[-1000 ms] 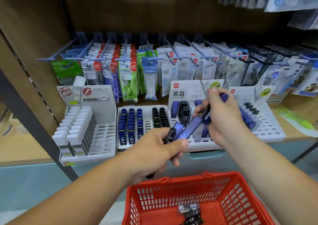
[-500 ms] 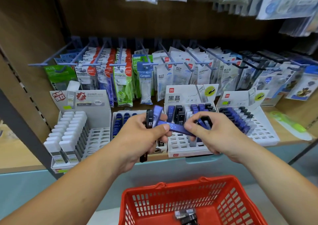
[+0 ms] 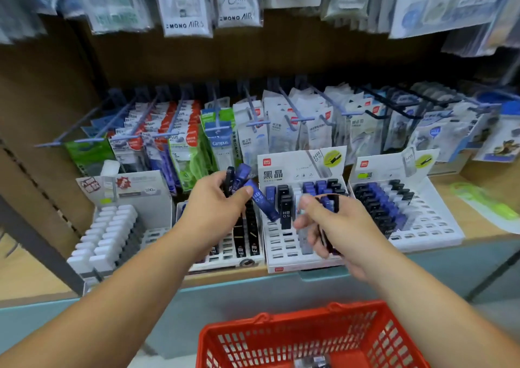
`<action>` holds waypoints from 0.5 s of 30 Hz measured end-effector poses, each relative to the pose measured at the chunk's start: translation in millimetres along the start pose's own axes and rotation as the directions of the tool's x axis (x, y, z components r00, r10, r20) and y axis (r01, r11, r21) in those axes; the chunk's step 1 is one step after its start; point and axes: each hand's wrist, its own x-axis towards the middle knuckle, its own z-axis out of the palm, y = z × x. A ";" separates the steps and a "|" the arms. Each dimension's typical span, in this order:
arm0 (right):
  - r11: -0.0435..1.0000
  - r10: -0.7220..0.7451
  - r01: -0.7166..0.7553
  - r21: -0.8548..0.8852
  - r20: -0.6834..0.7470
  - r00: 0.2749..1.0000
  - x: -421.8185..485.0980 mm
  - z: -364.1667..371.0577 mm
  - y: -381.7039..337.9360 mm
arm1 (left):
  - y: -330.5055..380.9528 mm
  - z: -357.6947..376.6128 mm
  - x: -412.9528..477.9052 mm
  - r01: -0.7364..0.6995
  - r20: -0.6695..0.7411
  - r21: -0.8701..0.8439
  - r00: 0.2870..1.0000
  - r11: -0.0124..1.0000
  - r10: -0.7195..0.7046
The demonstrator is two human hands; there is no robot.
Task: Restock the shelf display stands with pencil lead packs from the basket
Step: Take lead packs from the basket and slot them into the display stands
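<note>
Head view looks down on a wooden shelf [image 3: 489, 181] carrying white display stands. The left hand [image 3: 213, 210] is curled round a fanned bunch of pencil lead packs [image 3: 257, 198], black and blue, with one blue pack marked HB 0.5 pinched under the thumb. It hovers over the left lead stand [image 3: 225, 265], which has black and blue packs standing in its slots. The right hand [image 3: 337, 227] is near it, over the middle stand [image 3: 281, 243], fingers curled round a few more packs [image 3: 330, 203], dark blue and black at the top; blur hides how many. The middle stand has blue, black and clear packs upright in its back rows. The right stand [image 3: 433, 227] is filled across its back half with black, blue and clear packs. An eraser stand [image 3: 140, 187] sits at far left. Hanging packets [image 3: 250, 142] crowd the hooks behind. Below, a red basket [image 3: 281, 322] holds some loose packs [image 3: 312, 363] at the bottom edge of the view.
</note>
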 end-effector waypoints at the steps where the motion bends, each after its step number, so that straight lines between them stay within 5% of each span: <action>1: 0.995 0.023 -0.024 0.096 0.008 1.000 1.3 0.4 -2.5 | 1.2 2.7 11.3 -0.060 0.019 0.103 0.998 0.993 0.059; 7: 0.947 0.107 -0.110 0.302 0.026 0.994 3.8 -2.1 -7.3 | -6.7 35.4 49.0 -0.266 0.217 0.471 0.959 0.841 0.182; 15: 0.887 0.246 -0.243 0.392 0.043 0.968 8.9 -17.6 -6.9 | -8.3 35.2 56.5 -0.337 0.306 0.566 0.933 0.752 0.188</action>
